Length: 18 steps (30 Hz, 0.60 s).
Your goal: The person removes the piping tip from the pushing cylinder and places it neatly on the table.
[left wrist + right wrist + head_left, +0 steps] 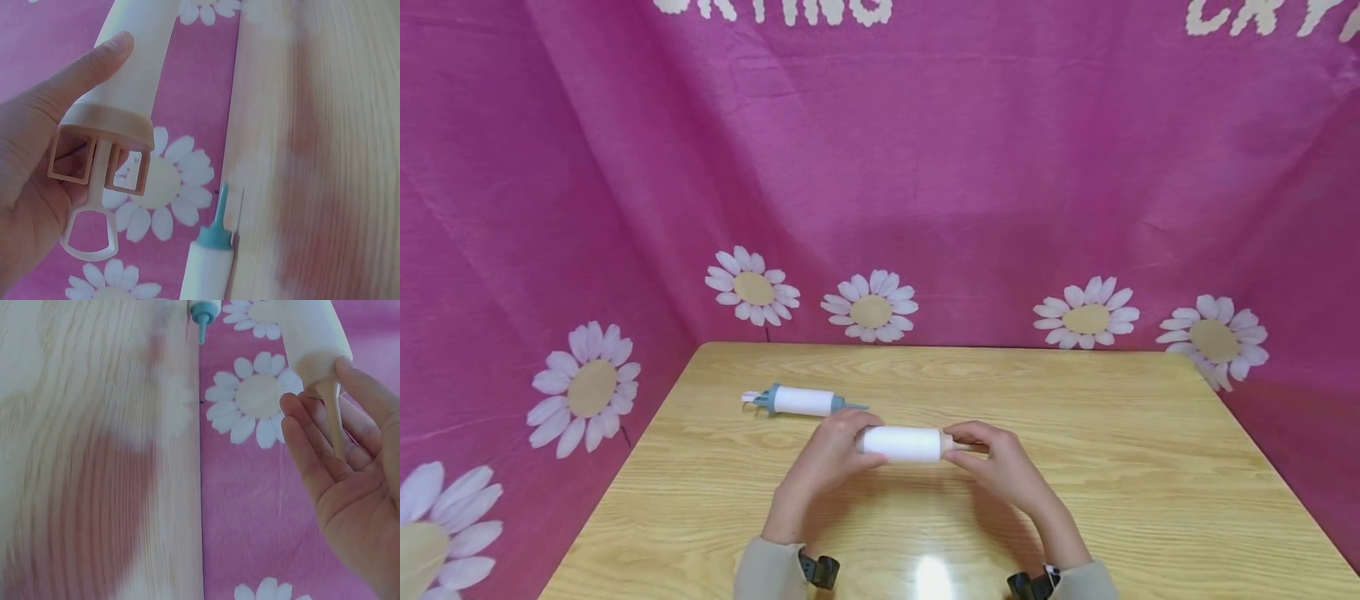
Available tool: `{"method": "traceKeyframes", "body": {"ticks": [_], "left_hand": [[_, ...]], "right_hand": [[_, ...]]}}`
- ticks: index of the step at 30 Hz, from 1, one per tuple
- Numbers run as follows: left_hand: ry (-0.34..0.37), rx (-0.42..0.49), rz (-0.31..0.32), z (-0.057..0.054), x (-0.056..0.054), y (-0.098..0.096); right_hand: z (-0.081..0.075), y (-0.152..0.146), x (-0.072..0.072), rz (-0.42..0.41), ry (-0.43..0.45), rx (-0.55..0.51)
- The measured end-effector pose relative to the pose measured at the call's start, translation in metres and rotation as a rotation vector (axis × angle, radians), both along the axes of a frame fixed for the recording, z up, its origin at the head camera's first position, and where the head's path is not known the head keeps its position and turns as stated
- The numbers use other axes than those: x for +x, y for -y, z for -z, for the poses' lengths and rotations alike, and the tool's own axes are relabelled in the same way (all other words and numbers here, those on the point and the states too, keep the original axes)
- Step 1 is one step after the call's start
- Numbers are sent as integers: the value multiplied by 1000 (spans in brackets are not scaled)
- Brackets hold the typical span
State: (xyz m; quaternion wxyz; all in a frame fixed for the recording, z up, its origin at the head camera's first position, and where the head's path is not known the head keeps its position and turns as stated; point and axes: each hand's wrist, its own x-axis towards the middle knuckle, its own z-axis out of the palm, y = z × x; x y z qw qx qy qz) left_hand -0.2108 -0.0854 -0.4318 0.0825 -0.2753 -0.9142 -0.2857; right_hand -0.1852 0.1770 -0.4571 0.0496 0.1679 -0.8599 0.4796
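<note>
A large plastic syringe (901,444) with a white barrel and beige ends is held level above the table between both hands. My left hand (837,443) grips its plunger end, the thumb lying along the barrel. In the left wrist view the beige collar (109,122) with two square finger loops shows, and the plunger's pale ring handle (90,234) sits below it. At the other end my right hand (996,458) pinches the beige cap, with the long tapered nozzle (333,422) pointing over its palm. A second syringe (803,402), white with blue-green ends, lies behind the left hand.
The wooden table (1112,467) spreads out on both sides of the hands. A magenta cloth (970,183) with white daisies hangs behind the table and along its sides. Light glares off the table near its front.
</note>
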Motion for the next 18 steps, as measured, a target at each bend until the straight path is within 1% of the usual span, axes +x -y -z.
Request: {"method": "traceKeyframes", "body": {"ticks": [5, 12, 18], "left_hand": [[16, -1, 4, -1, 0, -10], [6, 7, 31, -4, 1, -23], [2, 7, 33, -4, 2, -31]], "right_hand": [[-2, -11, 5, 11, 11, -27], [-4, -23, 11, 42, 28, -64], [-4, -30, 14, 56, 38, -75]]}}
